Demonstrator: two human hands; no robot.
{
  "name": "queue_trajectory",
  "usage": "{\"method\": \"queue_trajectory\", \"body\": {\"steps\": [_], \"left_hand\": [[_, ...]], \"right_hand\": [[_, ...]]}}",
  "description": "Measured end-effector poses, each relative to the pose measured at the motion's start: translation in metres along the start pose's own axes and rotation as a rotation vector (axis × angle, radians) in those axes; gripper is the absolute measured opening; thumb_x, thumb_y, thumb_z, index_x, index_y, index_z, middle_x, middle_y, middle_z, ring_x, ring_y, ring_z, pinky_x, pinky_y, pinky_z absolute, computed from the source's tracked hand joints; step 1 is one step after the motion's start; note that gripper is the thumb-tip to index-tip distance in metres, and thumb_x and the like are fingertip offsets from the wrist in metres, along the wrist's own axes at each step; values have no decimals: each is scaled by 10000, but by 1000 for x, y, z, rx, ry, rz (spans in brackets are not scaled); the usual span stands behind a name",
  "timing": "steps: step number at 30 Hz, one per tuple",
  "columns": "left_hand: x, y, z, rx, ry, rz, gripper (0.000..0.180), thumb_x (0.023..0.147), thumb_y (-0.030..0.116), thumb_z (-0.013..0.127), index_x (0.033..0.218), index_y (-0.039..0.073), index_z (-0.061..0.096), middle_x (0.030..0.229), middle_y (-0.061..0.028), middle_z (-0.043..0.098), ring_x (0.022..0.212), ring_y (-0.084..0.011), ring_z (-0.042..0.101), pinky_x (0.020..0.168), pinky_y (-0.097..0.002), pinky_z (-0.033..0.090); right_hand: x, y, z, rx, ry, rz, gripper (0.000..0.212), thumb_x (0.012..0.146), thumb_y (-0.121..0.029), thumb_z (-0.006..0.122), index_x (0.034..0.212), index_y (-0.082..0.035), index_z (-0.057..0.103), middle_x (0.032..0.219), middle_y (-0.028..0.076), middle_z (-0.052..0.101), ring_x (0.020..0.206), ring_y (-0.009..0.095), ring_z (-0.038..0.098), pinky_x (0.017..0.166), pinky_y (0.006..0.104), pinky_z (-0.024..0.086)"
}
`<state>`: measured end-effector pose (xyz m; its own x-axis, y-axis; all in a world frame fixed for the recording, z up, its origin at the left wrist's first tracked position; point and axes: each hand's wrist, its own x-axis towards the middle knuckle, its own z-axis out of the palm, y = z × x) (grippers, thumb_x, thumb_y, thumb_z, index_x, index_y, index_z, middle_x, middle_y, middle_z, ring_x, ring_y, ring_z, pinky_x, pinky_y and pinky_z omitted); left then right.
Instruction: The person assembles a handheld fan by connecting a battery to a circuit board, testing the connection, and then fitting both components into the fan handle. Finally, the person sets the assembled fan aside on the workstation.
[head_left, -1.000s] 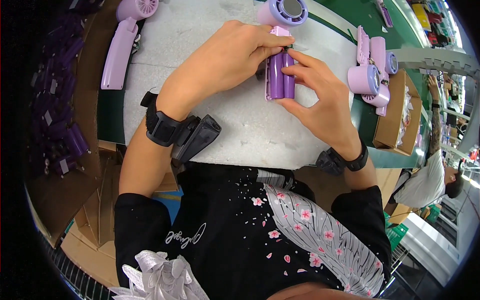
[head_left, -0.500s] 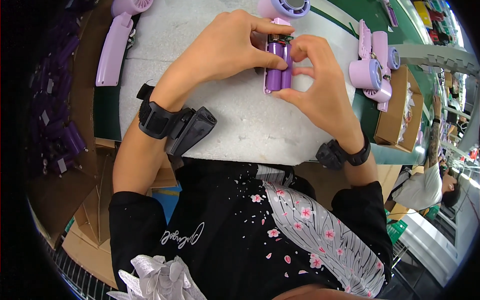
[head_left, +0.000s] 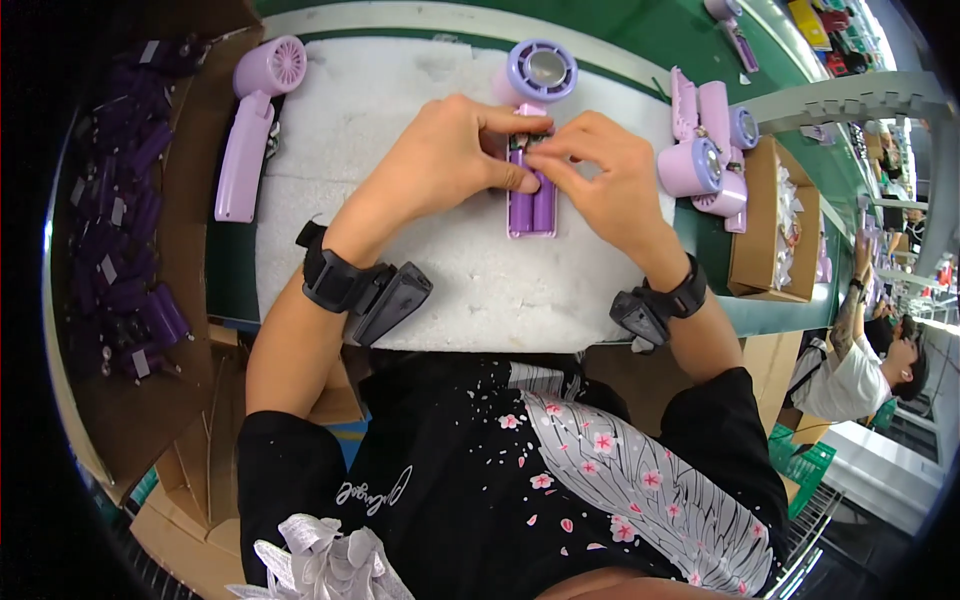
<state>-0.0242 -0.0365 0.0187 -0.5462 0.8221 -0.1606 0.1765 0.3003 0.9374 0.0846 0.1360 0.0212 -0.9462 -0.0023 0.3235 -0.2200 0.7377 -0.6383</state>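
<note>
A pink handheld fan [head_left: 541,72] with a lilac ring lies on the white foam sheet [head_left: 480,285], its handle toward me and uncovered. Two purple cylindrical batteries [head_left: 522,208] sit side by side in the handle. My left hand [head_left: 440,160] grips the handle's upper part, thumb on the left battery and fingers across the neck. At the batteries' upper end, beside a small circuit board [head_left: 520,143], my right hand [head_left: 612,180] pinches with thumb and forefinger. Whatever lies between those fingertips is too small to make out.
Left of the foam lies another pink fan [head_left: 245,160]; beyond it a carton [head_left: 185,270] holds many purple batteries [head_left: 150,210]. Several fan parts [head_left: 700,165] and a cardboard box [head_left: 750,250] with small white parts stand at right. A co-worker [head_left: 850,370] is farther right.
My right hand has gone from the batteries' lower end and right side up to their upper end, its fingers now pinched together. My left hand keeps its hold. The whole view has shifted slightly.
</note>
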Motion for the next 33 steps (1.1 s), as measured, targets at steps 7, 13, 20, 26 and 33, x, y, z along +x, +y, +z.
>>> {"method": "queue_trajectory", "body": {"steps": [7,13,20,26,33], "left_hand": [[1,-11,3,-37,-6,47,549,719,3,783,1243,86,642,905,-68,716,697,-74,573,665,-251,513],[-1,-6,2,-46,-1,39,536,718,11,784,1230,97,652,901,-75,715,675,-86,565,656,-255,512],[-7,-7,-6,37,208,-9,496,731,46,765,1213,70,650,891,-132,703,683,-169,607,673,-297,514],[0,-17,-34,311,637,115,559,764,119,745,1294,77,572,1074,-177,663,784,-233,614,713,-322,509],[7,-35,-58,304,658,137,427,836,158,703,1249,87,621,1108,-107,664,873,-196,585,729,-287,487]], "right_hand": [[-18,-15,-7,-147,-110,-168,385,701,-112,797,1033,12,648,1067,136,628,966,306,598,815,371,503],[-18,-28,-7,-230,-184,-160,575,666,-159,825,1136,47,566,1187,166,575,1089,336,548,907,406,474],[16,-16,-3,-154,-321,-204,671,676,-185,818,1240,-2,503,1148,176,574,1061,341,546,894,417,472],[109,31,38,-320,-11,-174,662,730,-144,751,1310,-32,453,1141,150,566,996,361,569,883,419,481],[95,-23,-2,-234,307,-330,484,744,-92,743,1197,-56,577,1144,124,585,996,317,598,876,378,501]]}}
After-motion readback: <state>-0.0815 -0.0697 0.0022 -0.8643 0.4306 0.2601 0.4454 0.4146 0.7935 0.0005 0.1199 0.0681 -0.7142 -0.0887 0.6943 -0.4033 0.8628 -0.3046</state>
